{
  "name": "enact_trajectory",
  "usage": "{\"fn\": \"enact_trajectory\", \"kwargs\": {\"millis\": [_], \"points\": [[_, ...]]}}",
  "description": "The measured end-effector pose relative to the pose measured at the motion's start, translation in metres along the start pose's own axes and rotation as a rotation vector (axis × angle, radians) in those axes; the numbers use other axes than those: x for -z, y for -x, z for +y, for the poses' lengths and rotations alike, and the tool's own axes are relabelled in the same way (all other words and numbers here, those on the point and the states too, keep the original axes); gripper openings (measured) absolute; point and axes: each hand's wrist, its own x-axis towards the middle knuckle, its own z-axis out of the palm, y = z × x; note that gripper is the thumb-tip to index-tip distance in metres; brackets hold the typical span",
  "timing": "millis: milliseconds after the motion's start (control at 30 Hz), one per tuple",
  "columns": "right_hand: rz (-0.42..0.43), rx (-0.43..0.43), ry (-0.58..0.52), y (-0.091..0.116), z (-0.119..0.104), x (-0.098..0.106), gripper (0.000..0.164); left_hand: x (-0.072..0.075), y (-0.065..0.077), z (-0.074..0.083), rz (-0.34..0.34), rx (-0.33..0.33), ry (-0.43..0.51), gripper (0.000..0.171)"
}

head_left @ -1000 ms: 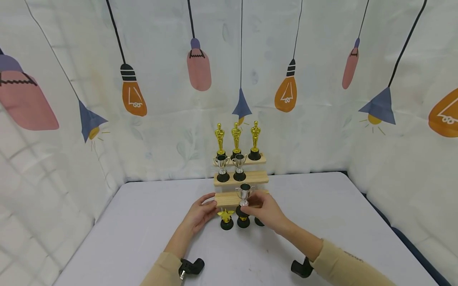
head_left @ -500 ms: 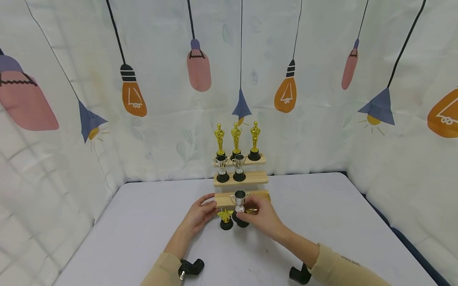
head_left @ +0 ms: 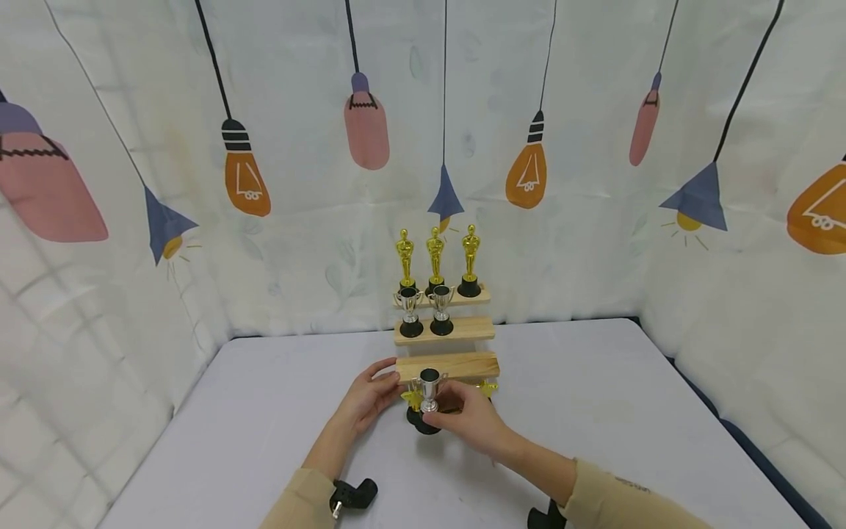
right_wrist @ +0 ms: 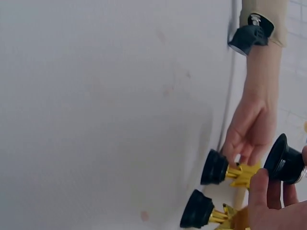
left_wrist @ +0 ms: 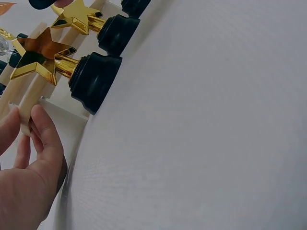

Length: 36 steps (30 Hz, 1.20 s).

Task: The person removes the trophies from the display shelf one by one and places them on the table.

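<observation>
OK, your right hand pinches the shiny silver two-handled trophy cup near its flared black base, held upright before the bottom pale wooden shelf board. Your left hand grips that board's left end. Cup partly hides the leftmost gold star trophy; its bowl runs off the right wrist view.

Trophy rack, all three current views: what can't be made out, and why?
Held silver cup: right wrist view, bowl cut off by the right edge.
Left star trophy: head view, partly hidden behind that cup.
Middle star trophy: head view, largely hidden behind the right grip.
Right star trophy: left wrist view, star cut off by the top edge.
Sleeve lettering: head view, too small and blurred to read.
</observation>
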Motion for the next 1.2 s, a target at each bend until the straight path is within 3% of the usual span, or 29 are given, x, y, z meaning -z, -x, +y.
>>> {"fn": "enact_trajectory", "kwargs": {"millis": [667, 1200], "points": [[-0.032, -0.046, -0.069, 0.003, 0.015, -0.021, 0.022, 0.0, 0.001, -0.002, -0.01, -0.016, -0.007, 0.054], [-0.063, -0.087, 0.1, 0.0, 0.029, -0.028, 0.023, -0.002, 0.001, 0.002, 0.001, -0.005, -0.006, 0.05]]}}
